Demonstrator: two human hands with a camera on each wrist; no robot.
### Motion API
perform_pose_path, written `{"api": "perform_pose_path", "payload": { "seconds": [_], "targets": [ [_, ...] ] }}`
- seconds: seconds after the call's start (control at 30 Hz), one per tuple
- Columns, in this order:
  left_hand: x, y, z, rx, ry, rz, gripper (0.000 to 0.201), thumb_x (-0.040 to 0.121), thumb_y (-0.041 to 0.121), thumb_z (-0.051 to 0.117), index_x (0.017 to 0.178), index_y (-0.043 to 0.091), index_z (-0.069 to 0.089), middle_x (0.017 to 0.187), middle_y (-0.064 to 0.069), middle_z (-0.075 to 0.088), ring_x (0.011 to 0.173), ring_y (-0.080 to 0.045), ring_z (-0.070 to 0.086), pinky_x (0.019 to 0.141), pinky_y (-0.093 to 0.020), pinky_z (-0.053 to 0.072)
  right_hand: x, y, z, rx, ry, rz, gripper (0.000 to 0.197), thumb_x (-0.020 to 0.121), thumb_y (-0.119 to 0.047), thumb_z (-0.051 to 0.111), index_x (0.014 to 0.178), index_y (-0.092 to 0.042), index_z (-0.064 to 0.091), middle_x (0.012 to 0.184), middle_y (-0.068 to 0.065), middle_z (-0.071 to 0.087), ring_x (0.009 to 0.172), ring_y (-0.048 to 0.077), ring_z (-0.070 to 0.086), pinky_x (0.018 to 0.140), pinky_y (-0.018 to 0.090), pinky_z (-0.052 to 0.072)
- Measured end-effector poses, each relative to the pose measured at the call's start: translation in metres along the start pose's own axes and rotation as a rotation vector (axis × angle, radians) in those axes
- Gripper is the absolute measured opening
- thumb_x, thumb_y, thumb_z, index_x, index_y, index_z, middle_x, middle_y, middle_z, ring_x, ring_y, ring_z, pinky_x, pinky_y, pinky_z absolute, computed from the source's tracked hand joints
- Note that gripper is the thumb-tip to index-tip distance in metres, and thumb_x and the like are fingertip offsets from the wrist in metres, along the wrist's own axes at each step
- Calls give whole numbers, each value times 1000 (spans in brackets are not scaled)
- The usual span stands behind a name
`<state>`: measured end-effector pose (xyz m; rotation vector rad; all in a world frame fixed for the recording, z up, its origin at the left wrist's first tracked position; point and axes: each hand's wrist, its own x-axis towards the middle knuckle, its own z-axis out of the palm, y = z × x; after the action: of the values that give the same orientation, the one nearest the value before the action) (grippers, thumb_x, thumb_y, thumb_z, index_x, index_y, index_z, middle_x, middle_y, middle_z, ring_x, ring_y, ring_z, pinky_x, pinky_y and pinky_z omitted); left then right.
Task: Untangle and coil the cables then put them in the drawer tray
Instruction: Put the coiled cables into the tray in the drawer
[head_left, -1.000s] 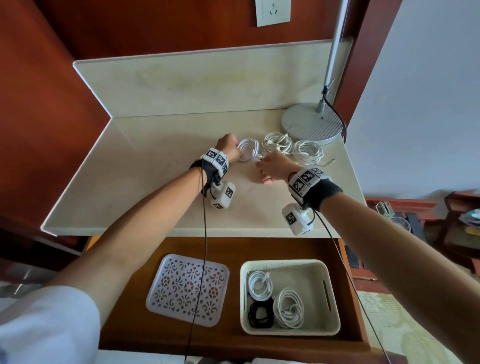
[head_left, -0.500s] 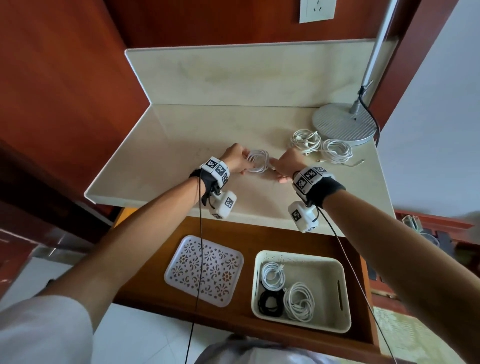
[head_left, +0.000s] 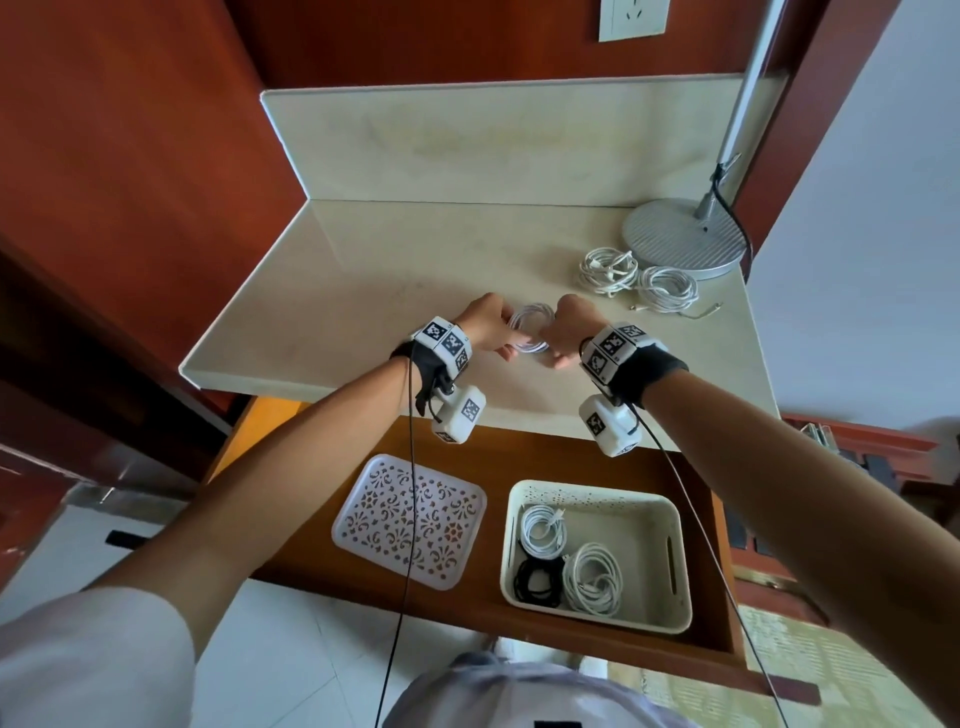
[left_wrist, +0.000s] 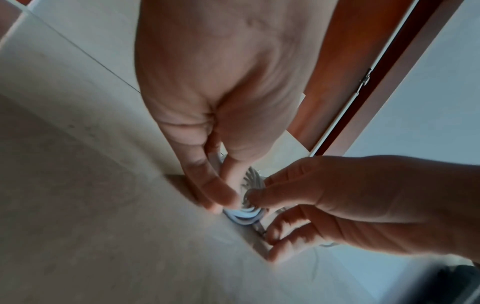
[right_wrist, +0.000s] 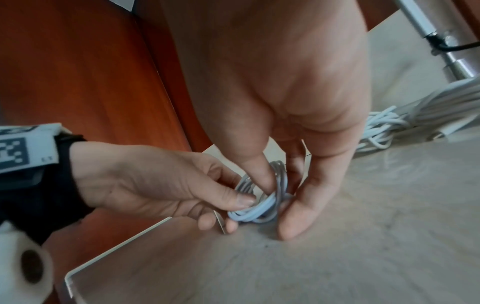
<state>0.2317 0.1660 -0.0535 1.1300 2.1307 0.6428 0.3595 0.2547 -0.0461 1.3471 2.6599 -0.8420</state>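
White cable coil (head_left: 530, 332) pinched by both hands near the countertop (head_left: 363, 291) front edge.
Left hand (head_left: 485, 327) and right hand (head_left: 569, 332) pinch opposite sides; light, springy loops likely unwind, so grip across all strands.

Bare countertop (head_left: 363, 270) lies open left of the hands, while two white cable bundles (head_left: 636, 278) and the lamp base (head_left: 680, 236) crowd the right rear corner.

- The left hand (head_left: 485, 326) and right hand (head_left: 570, 332) are drawing the small white coil (head_left: 529, 330) toward the counter's near edge (head_left: 332, 382), away from the two coils (head_left: 638, 279) by the lamp base (head_left: 680, 239).
- Both hands are closing tighter around it.
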Motion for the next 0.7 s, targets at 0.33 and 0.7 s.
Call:
{"api": "perform_pose_path", "payload": {
  "seconds": [0.33, 0.7],
  "targets": [
    [-14, 26, 29, -182, -21, 39, 28, 93, 18, 77, 107, -4, 68, 92, -20, 75, 66, -19, 69, 51, -21, 51, -17, 48, -19, 228, -94, -19, 17, 95, -9, 64, 102, 6, 70, 79, 9, 79, 78, 17, 78, 92, 44, 60],
    [-62, 41, 41, -281, -239, 33, 36, 94, 21, 75, 118, -3, 63, 102, -18, 71, 72, -15, 68, 60, -21, 55, -64, 74, -44, 437, -362, -23, 19, 98, -5, 69, 111, 8, 68, 88, 14, 79, 75, 18, 78, 69, 24, 62]
  ]
}}
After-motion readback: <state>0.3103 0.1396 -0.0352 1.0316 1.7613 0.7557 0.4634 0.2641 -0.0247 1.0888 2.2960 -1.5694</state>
